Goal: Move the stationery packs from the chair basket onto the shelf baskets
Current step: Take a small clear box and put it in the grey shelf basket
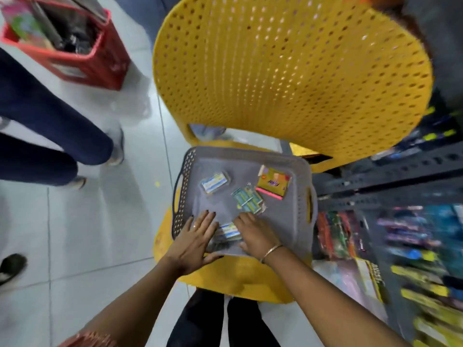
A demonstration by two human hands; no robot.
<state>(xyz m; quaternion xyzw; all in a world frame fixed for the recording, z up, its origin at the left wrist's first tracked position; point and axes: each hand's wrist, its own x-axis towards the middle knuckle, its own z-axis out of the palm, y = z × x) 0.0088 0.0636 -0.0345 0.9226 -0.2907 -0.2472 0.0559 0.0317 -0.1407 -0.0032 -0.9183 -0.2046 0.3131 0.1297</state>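
A grey plastic basket sits on the seat of a yellow perforated chair. Inside it lie a blue-and-white pack, a green-striped bundle of packs and a yellow pack with a pink edge. At the basket's near edge a small stack of blue-and-white packs lies between my two hands. My left hand presses flat against the stack's left side, fingers spread. On the stack's right side, my right hand curls its fingers over the packs; a gold bangle circles that wrist.
A dark metal shelf with blurred colourful goods runs down the right. A red basket full of items stands on the tiled floor at upper left. Another person's legs in dark trousers stand at left, and a black shoe shows at the edge.
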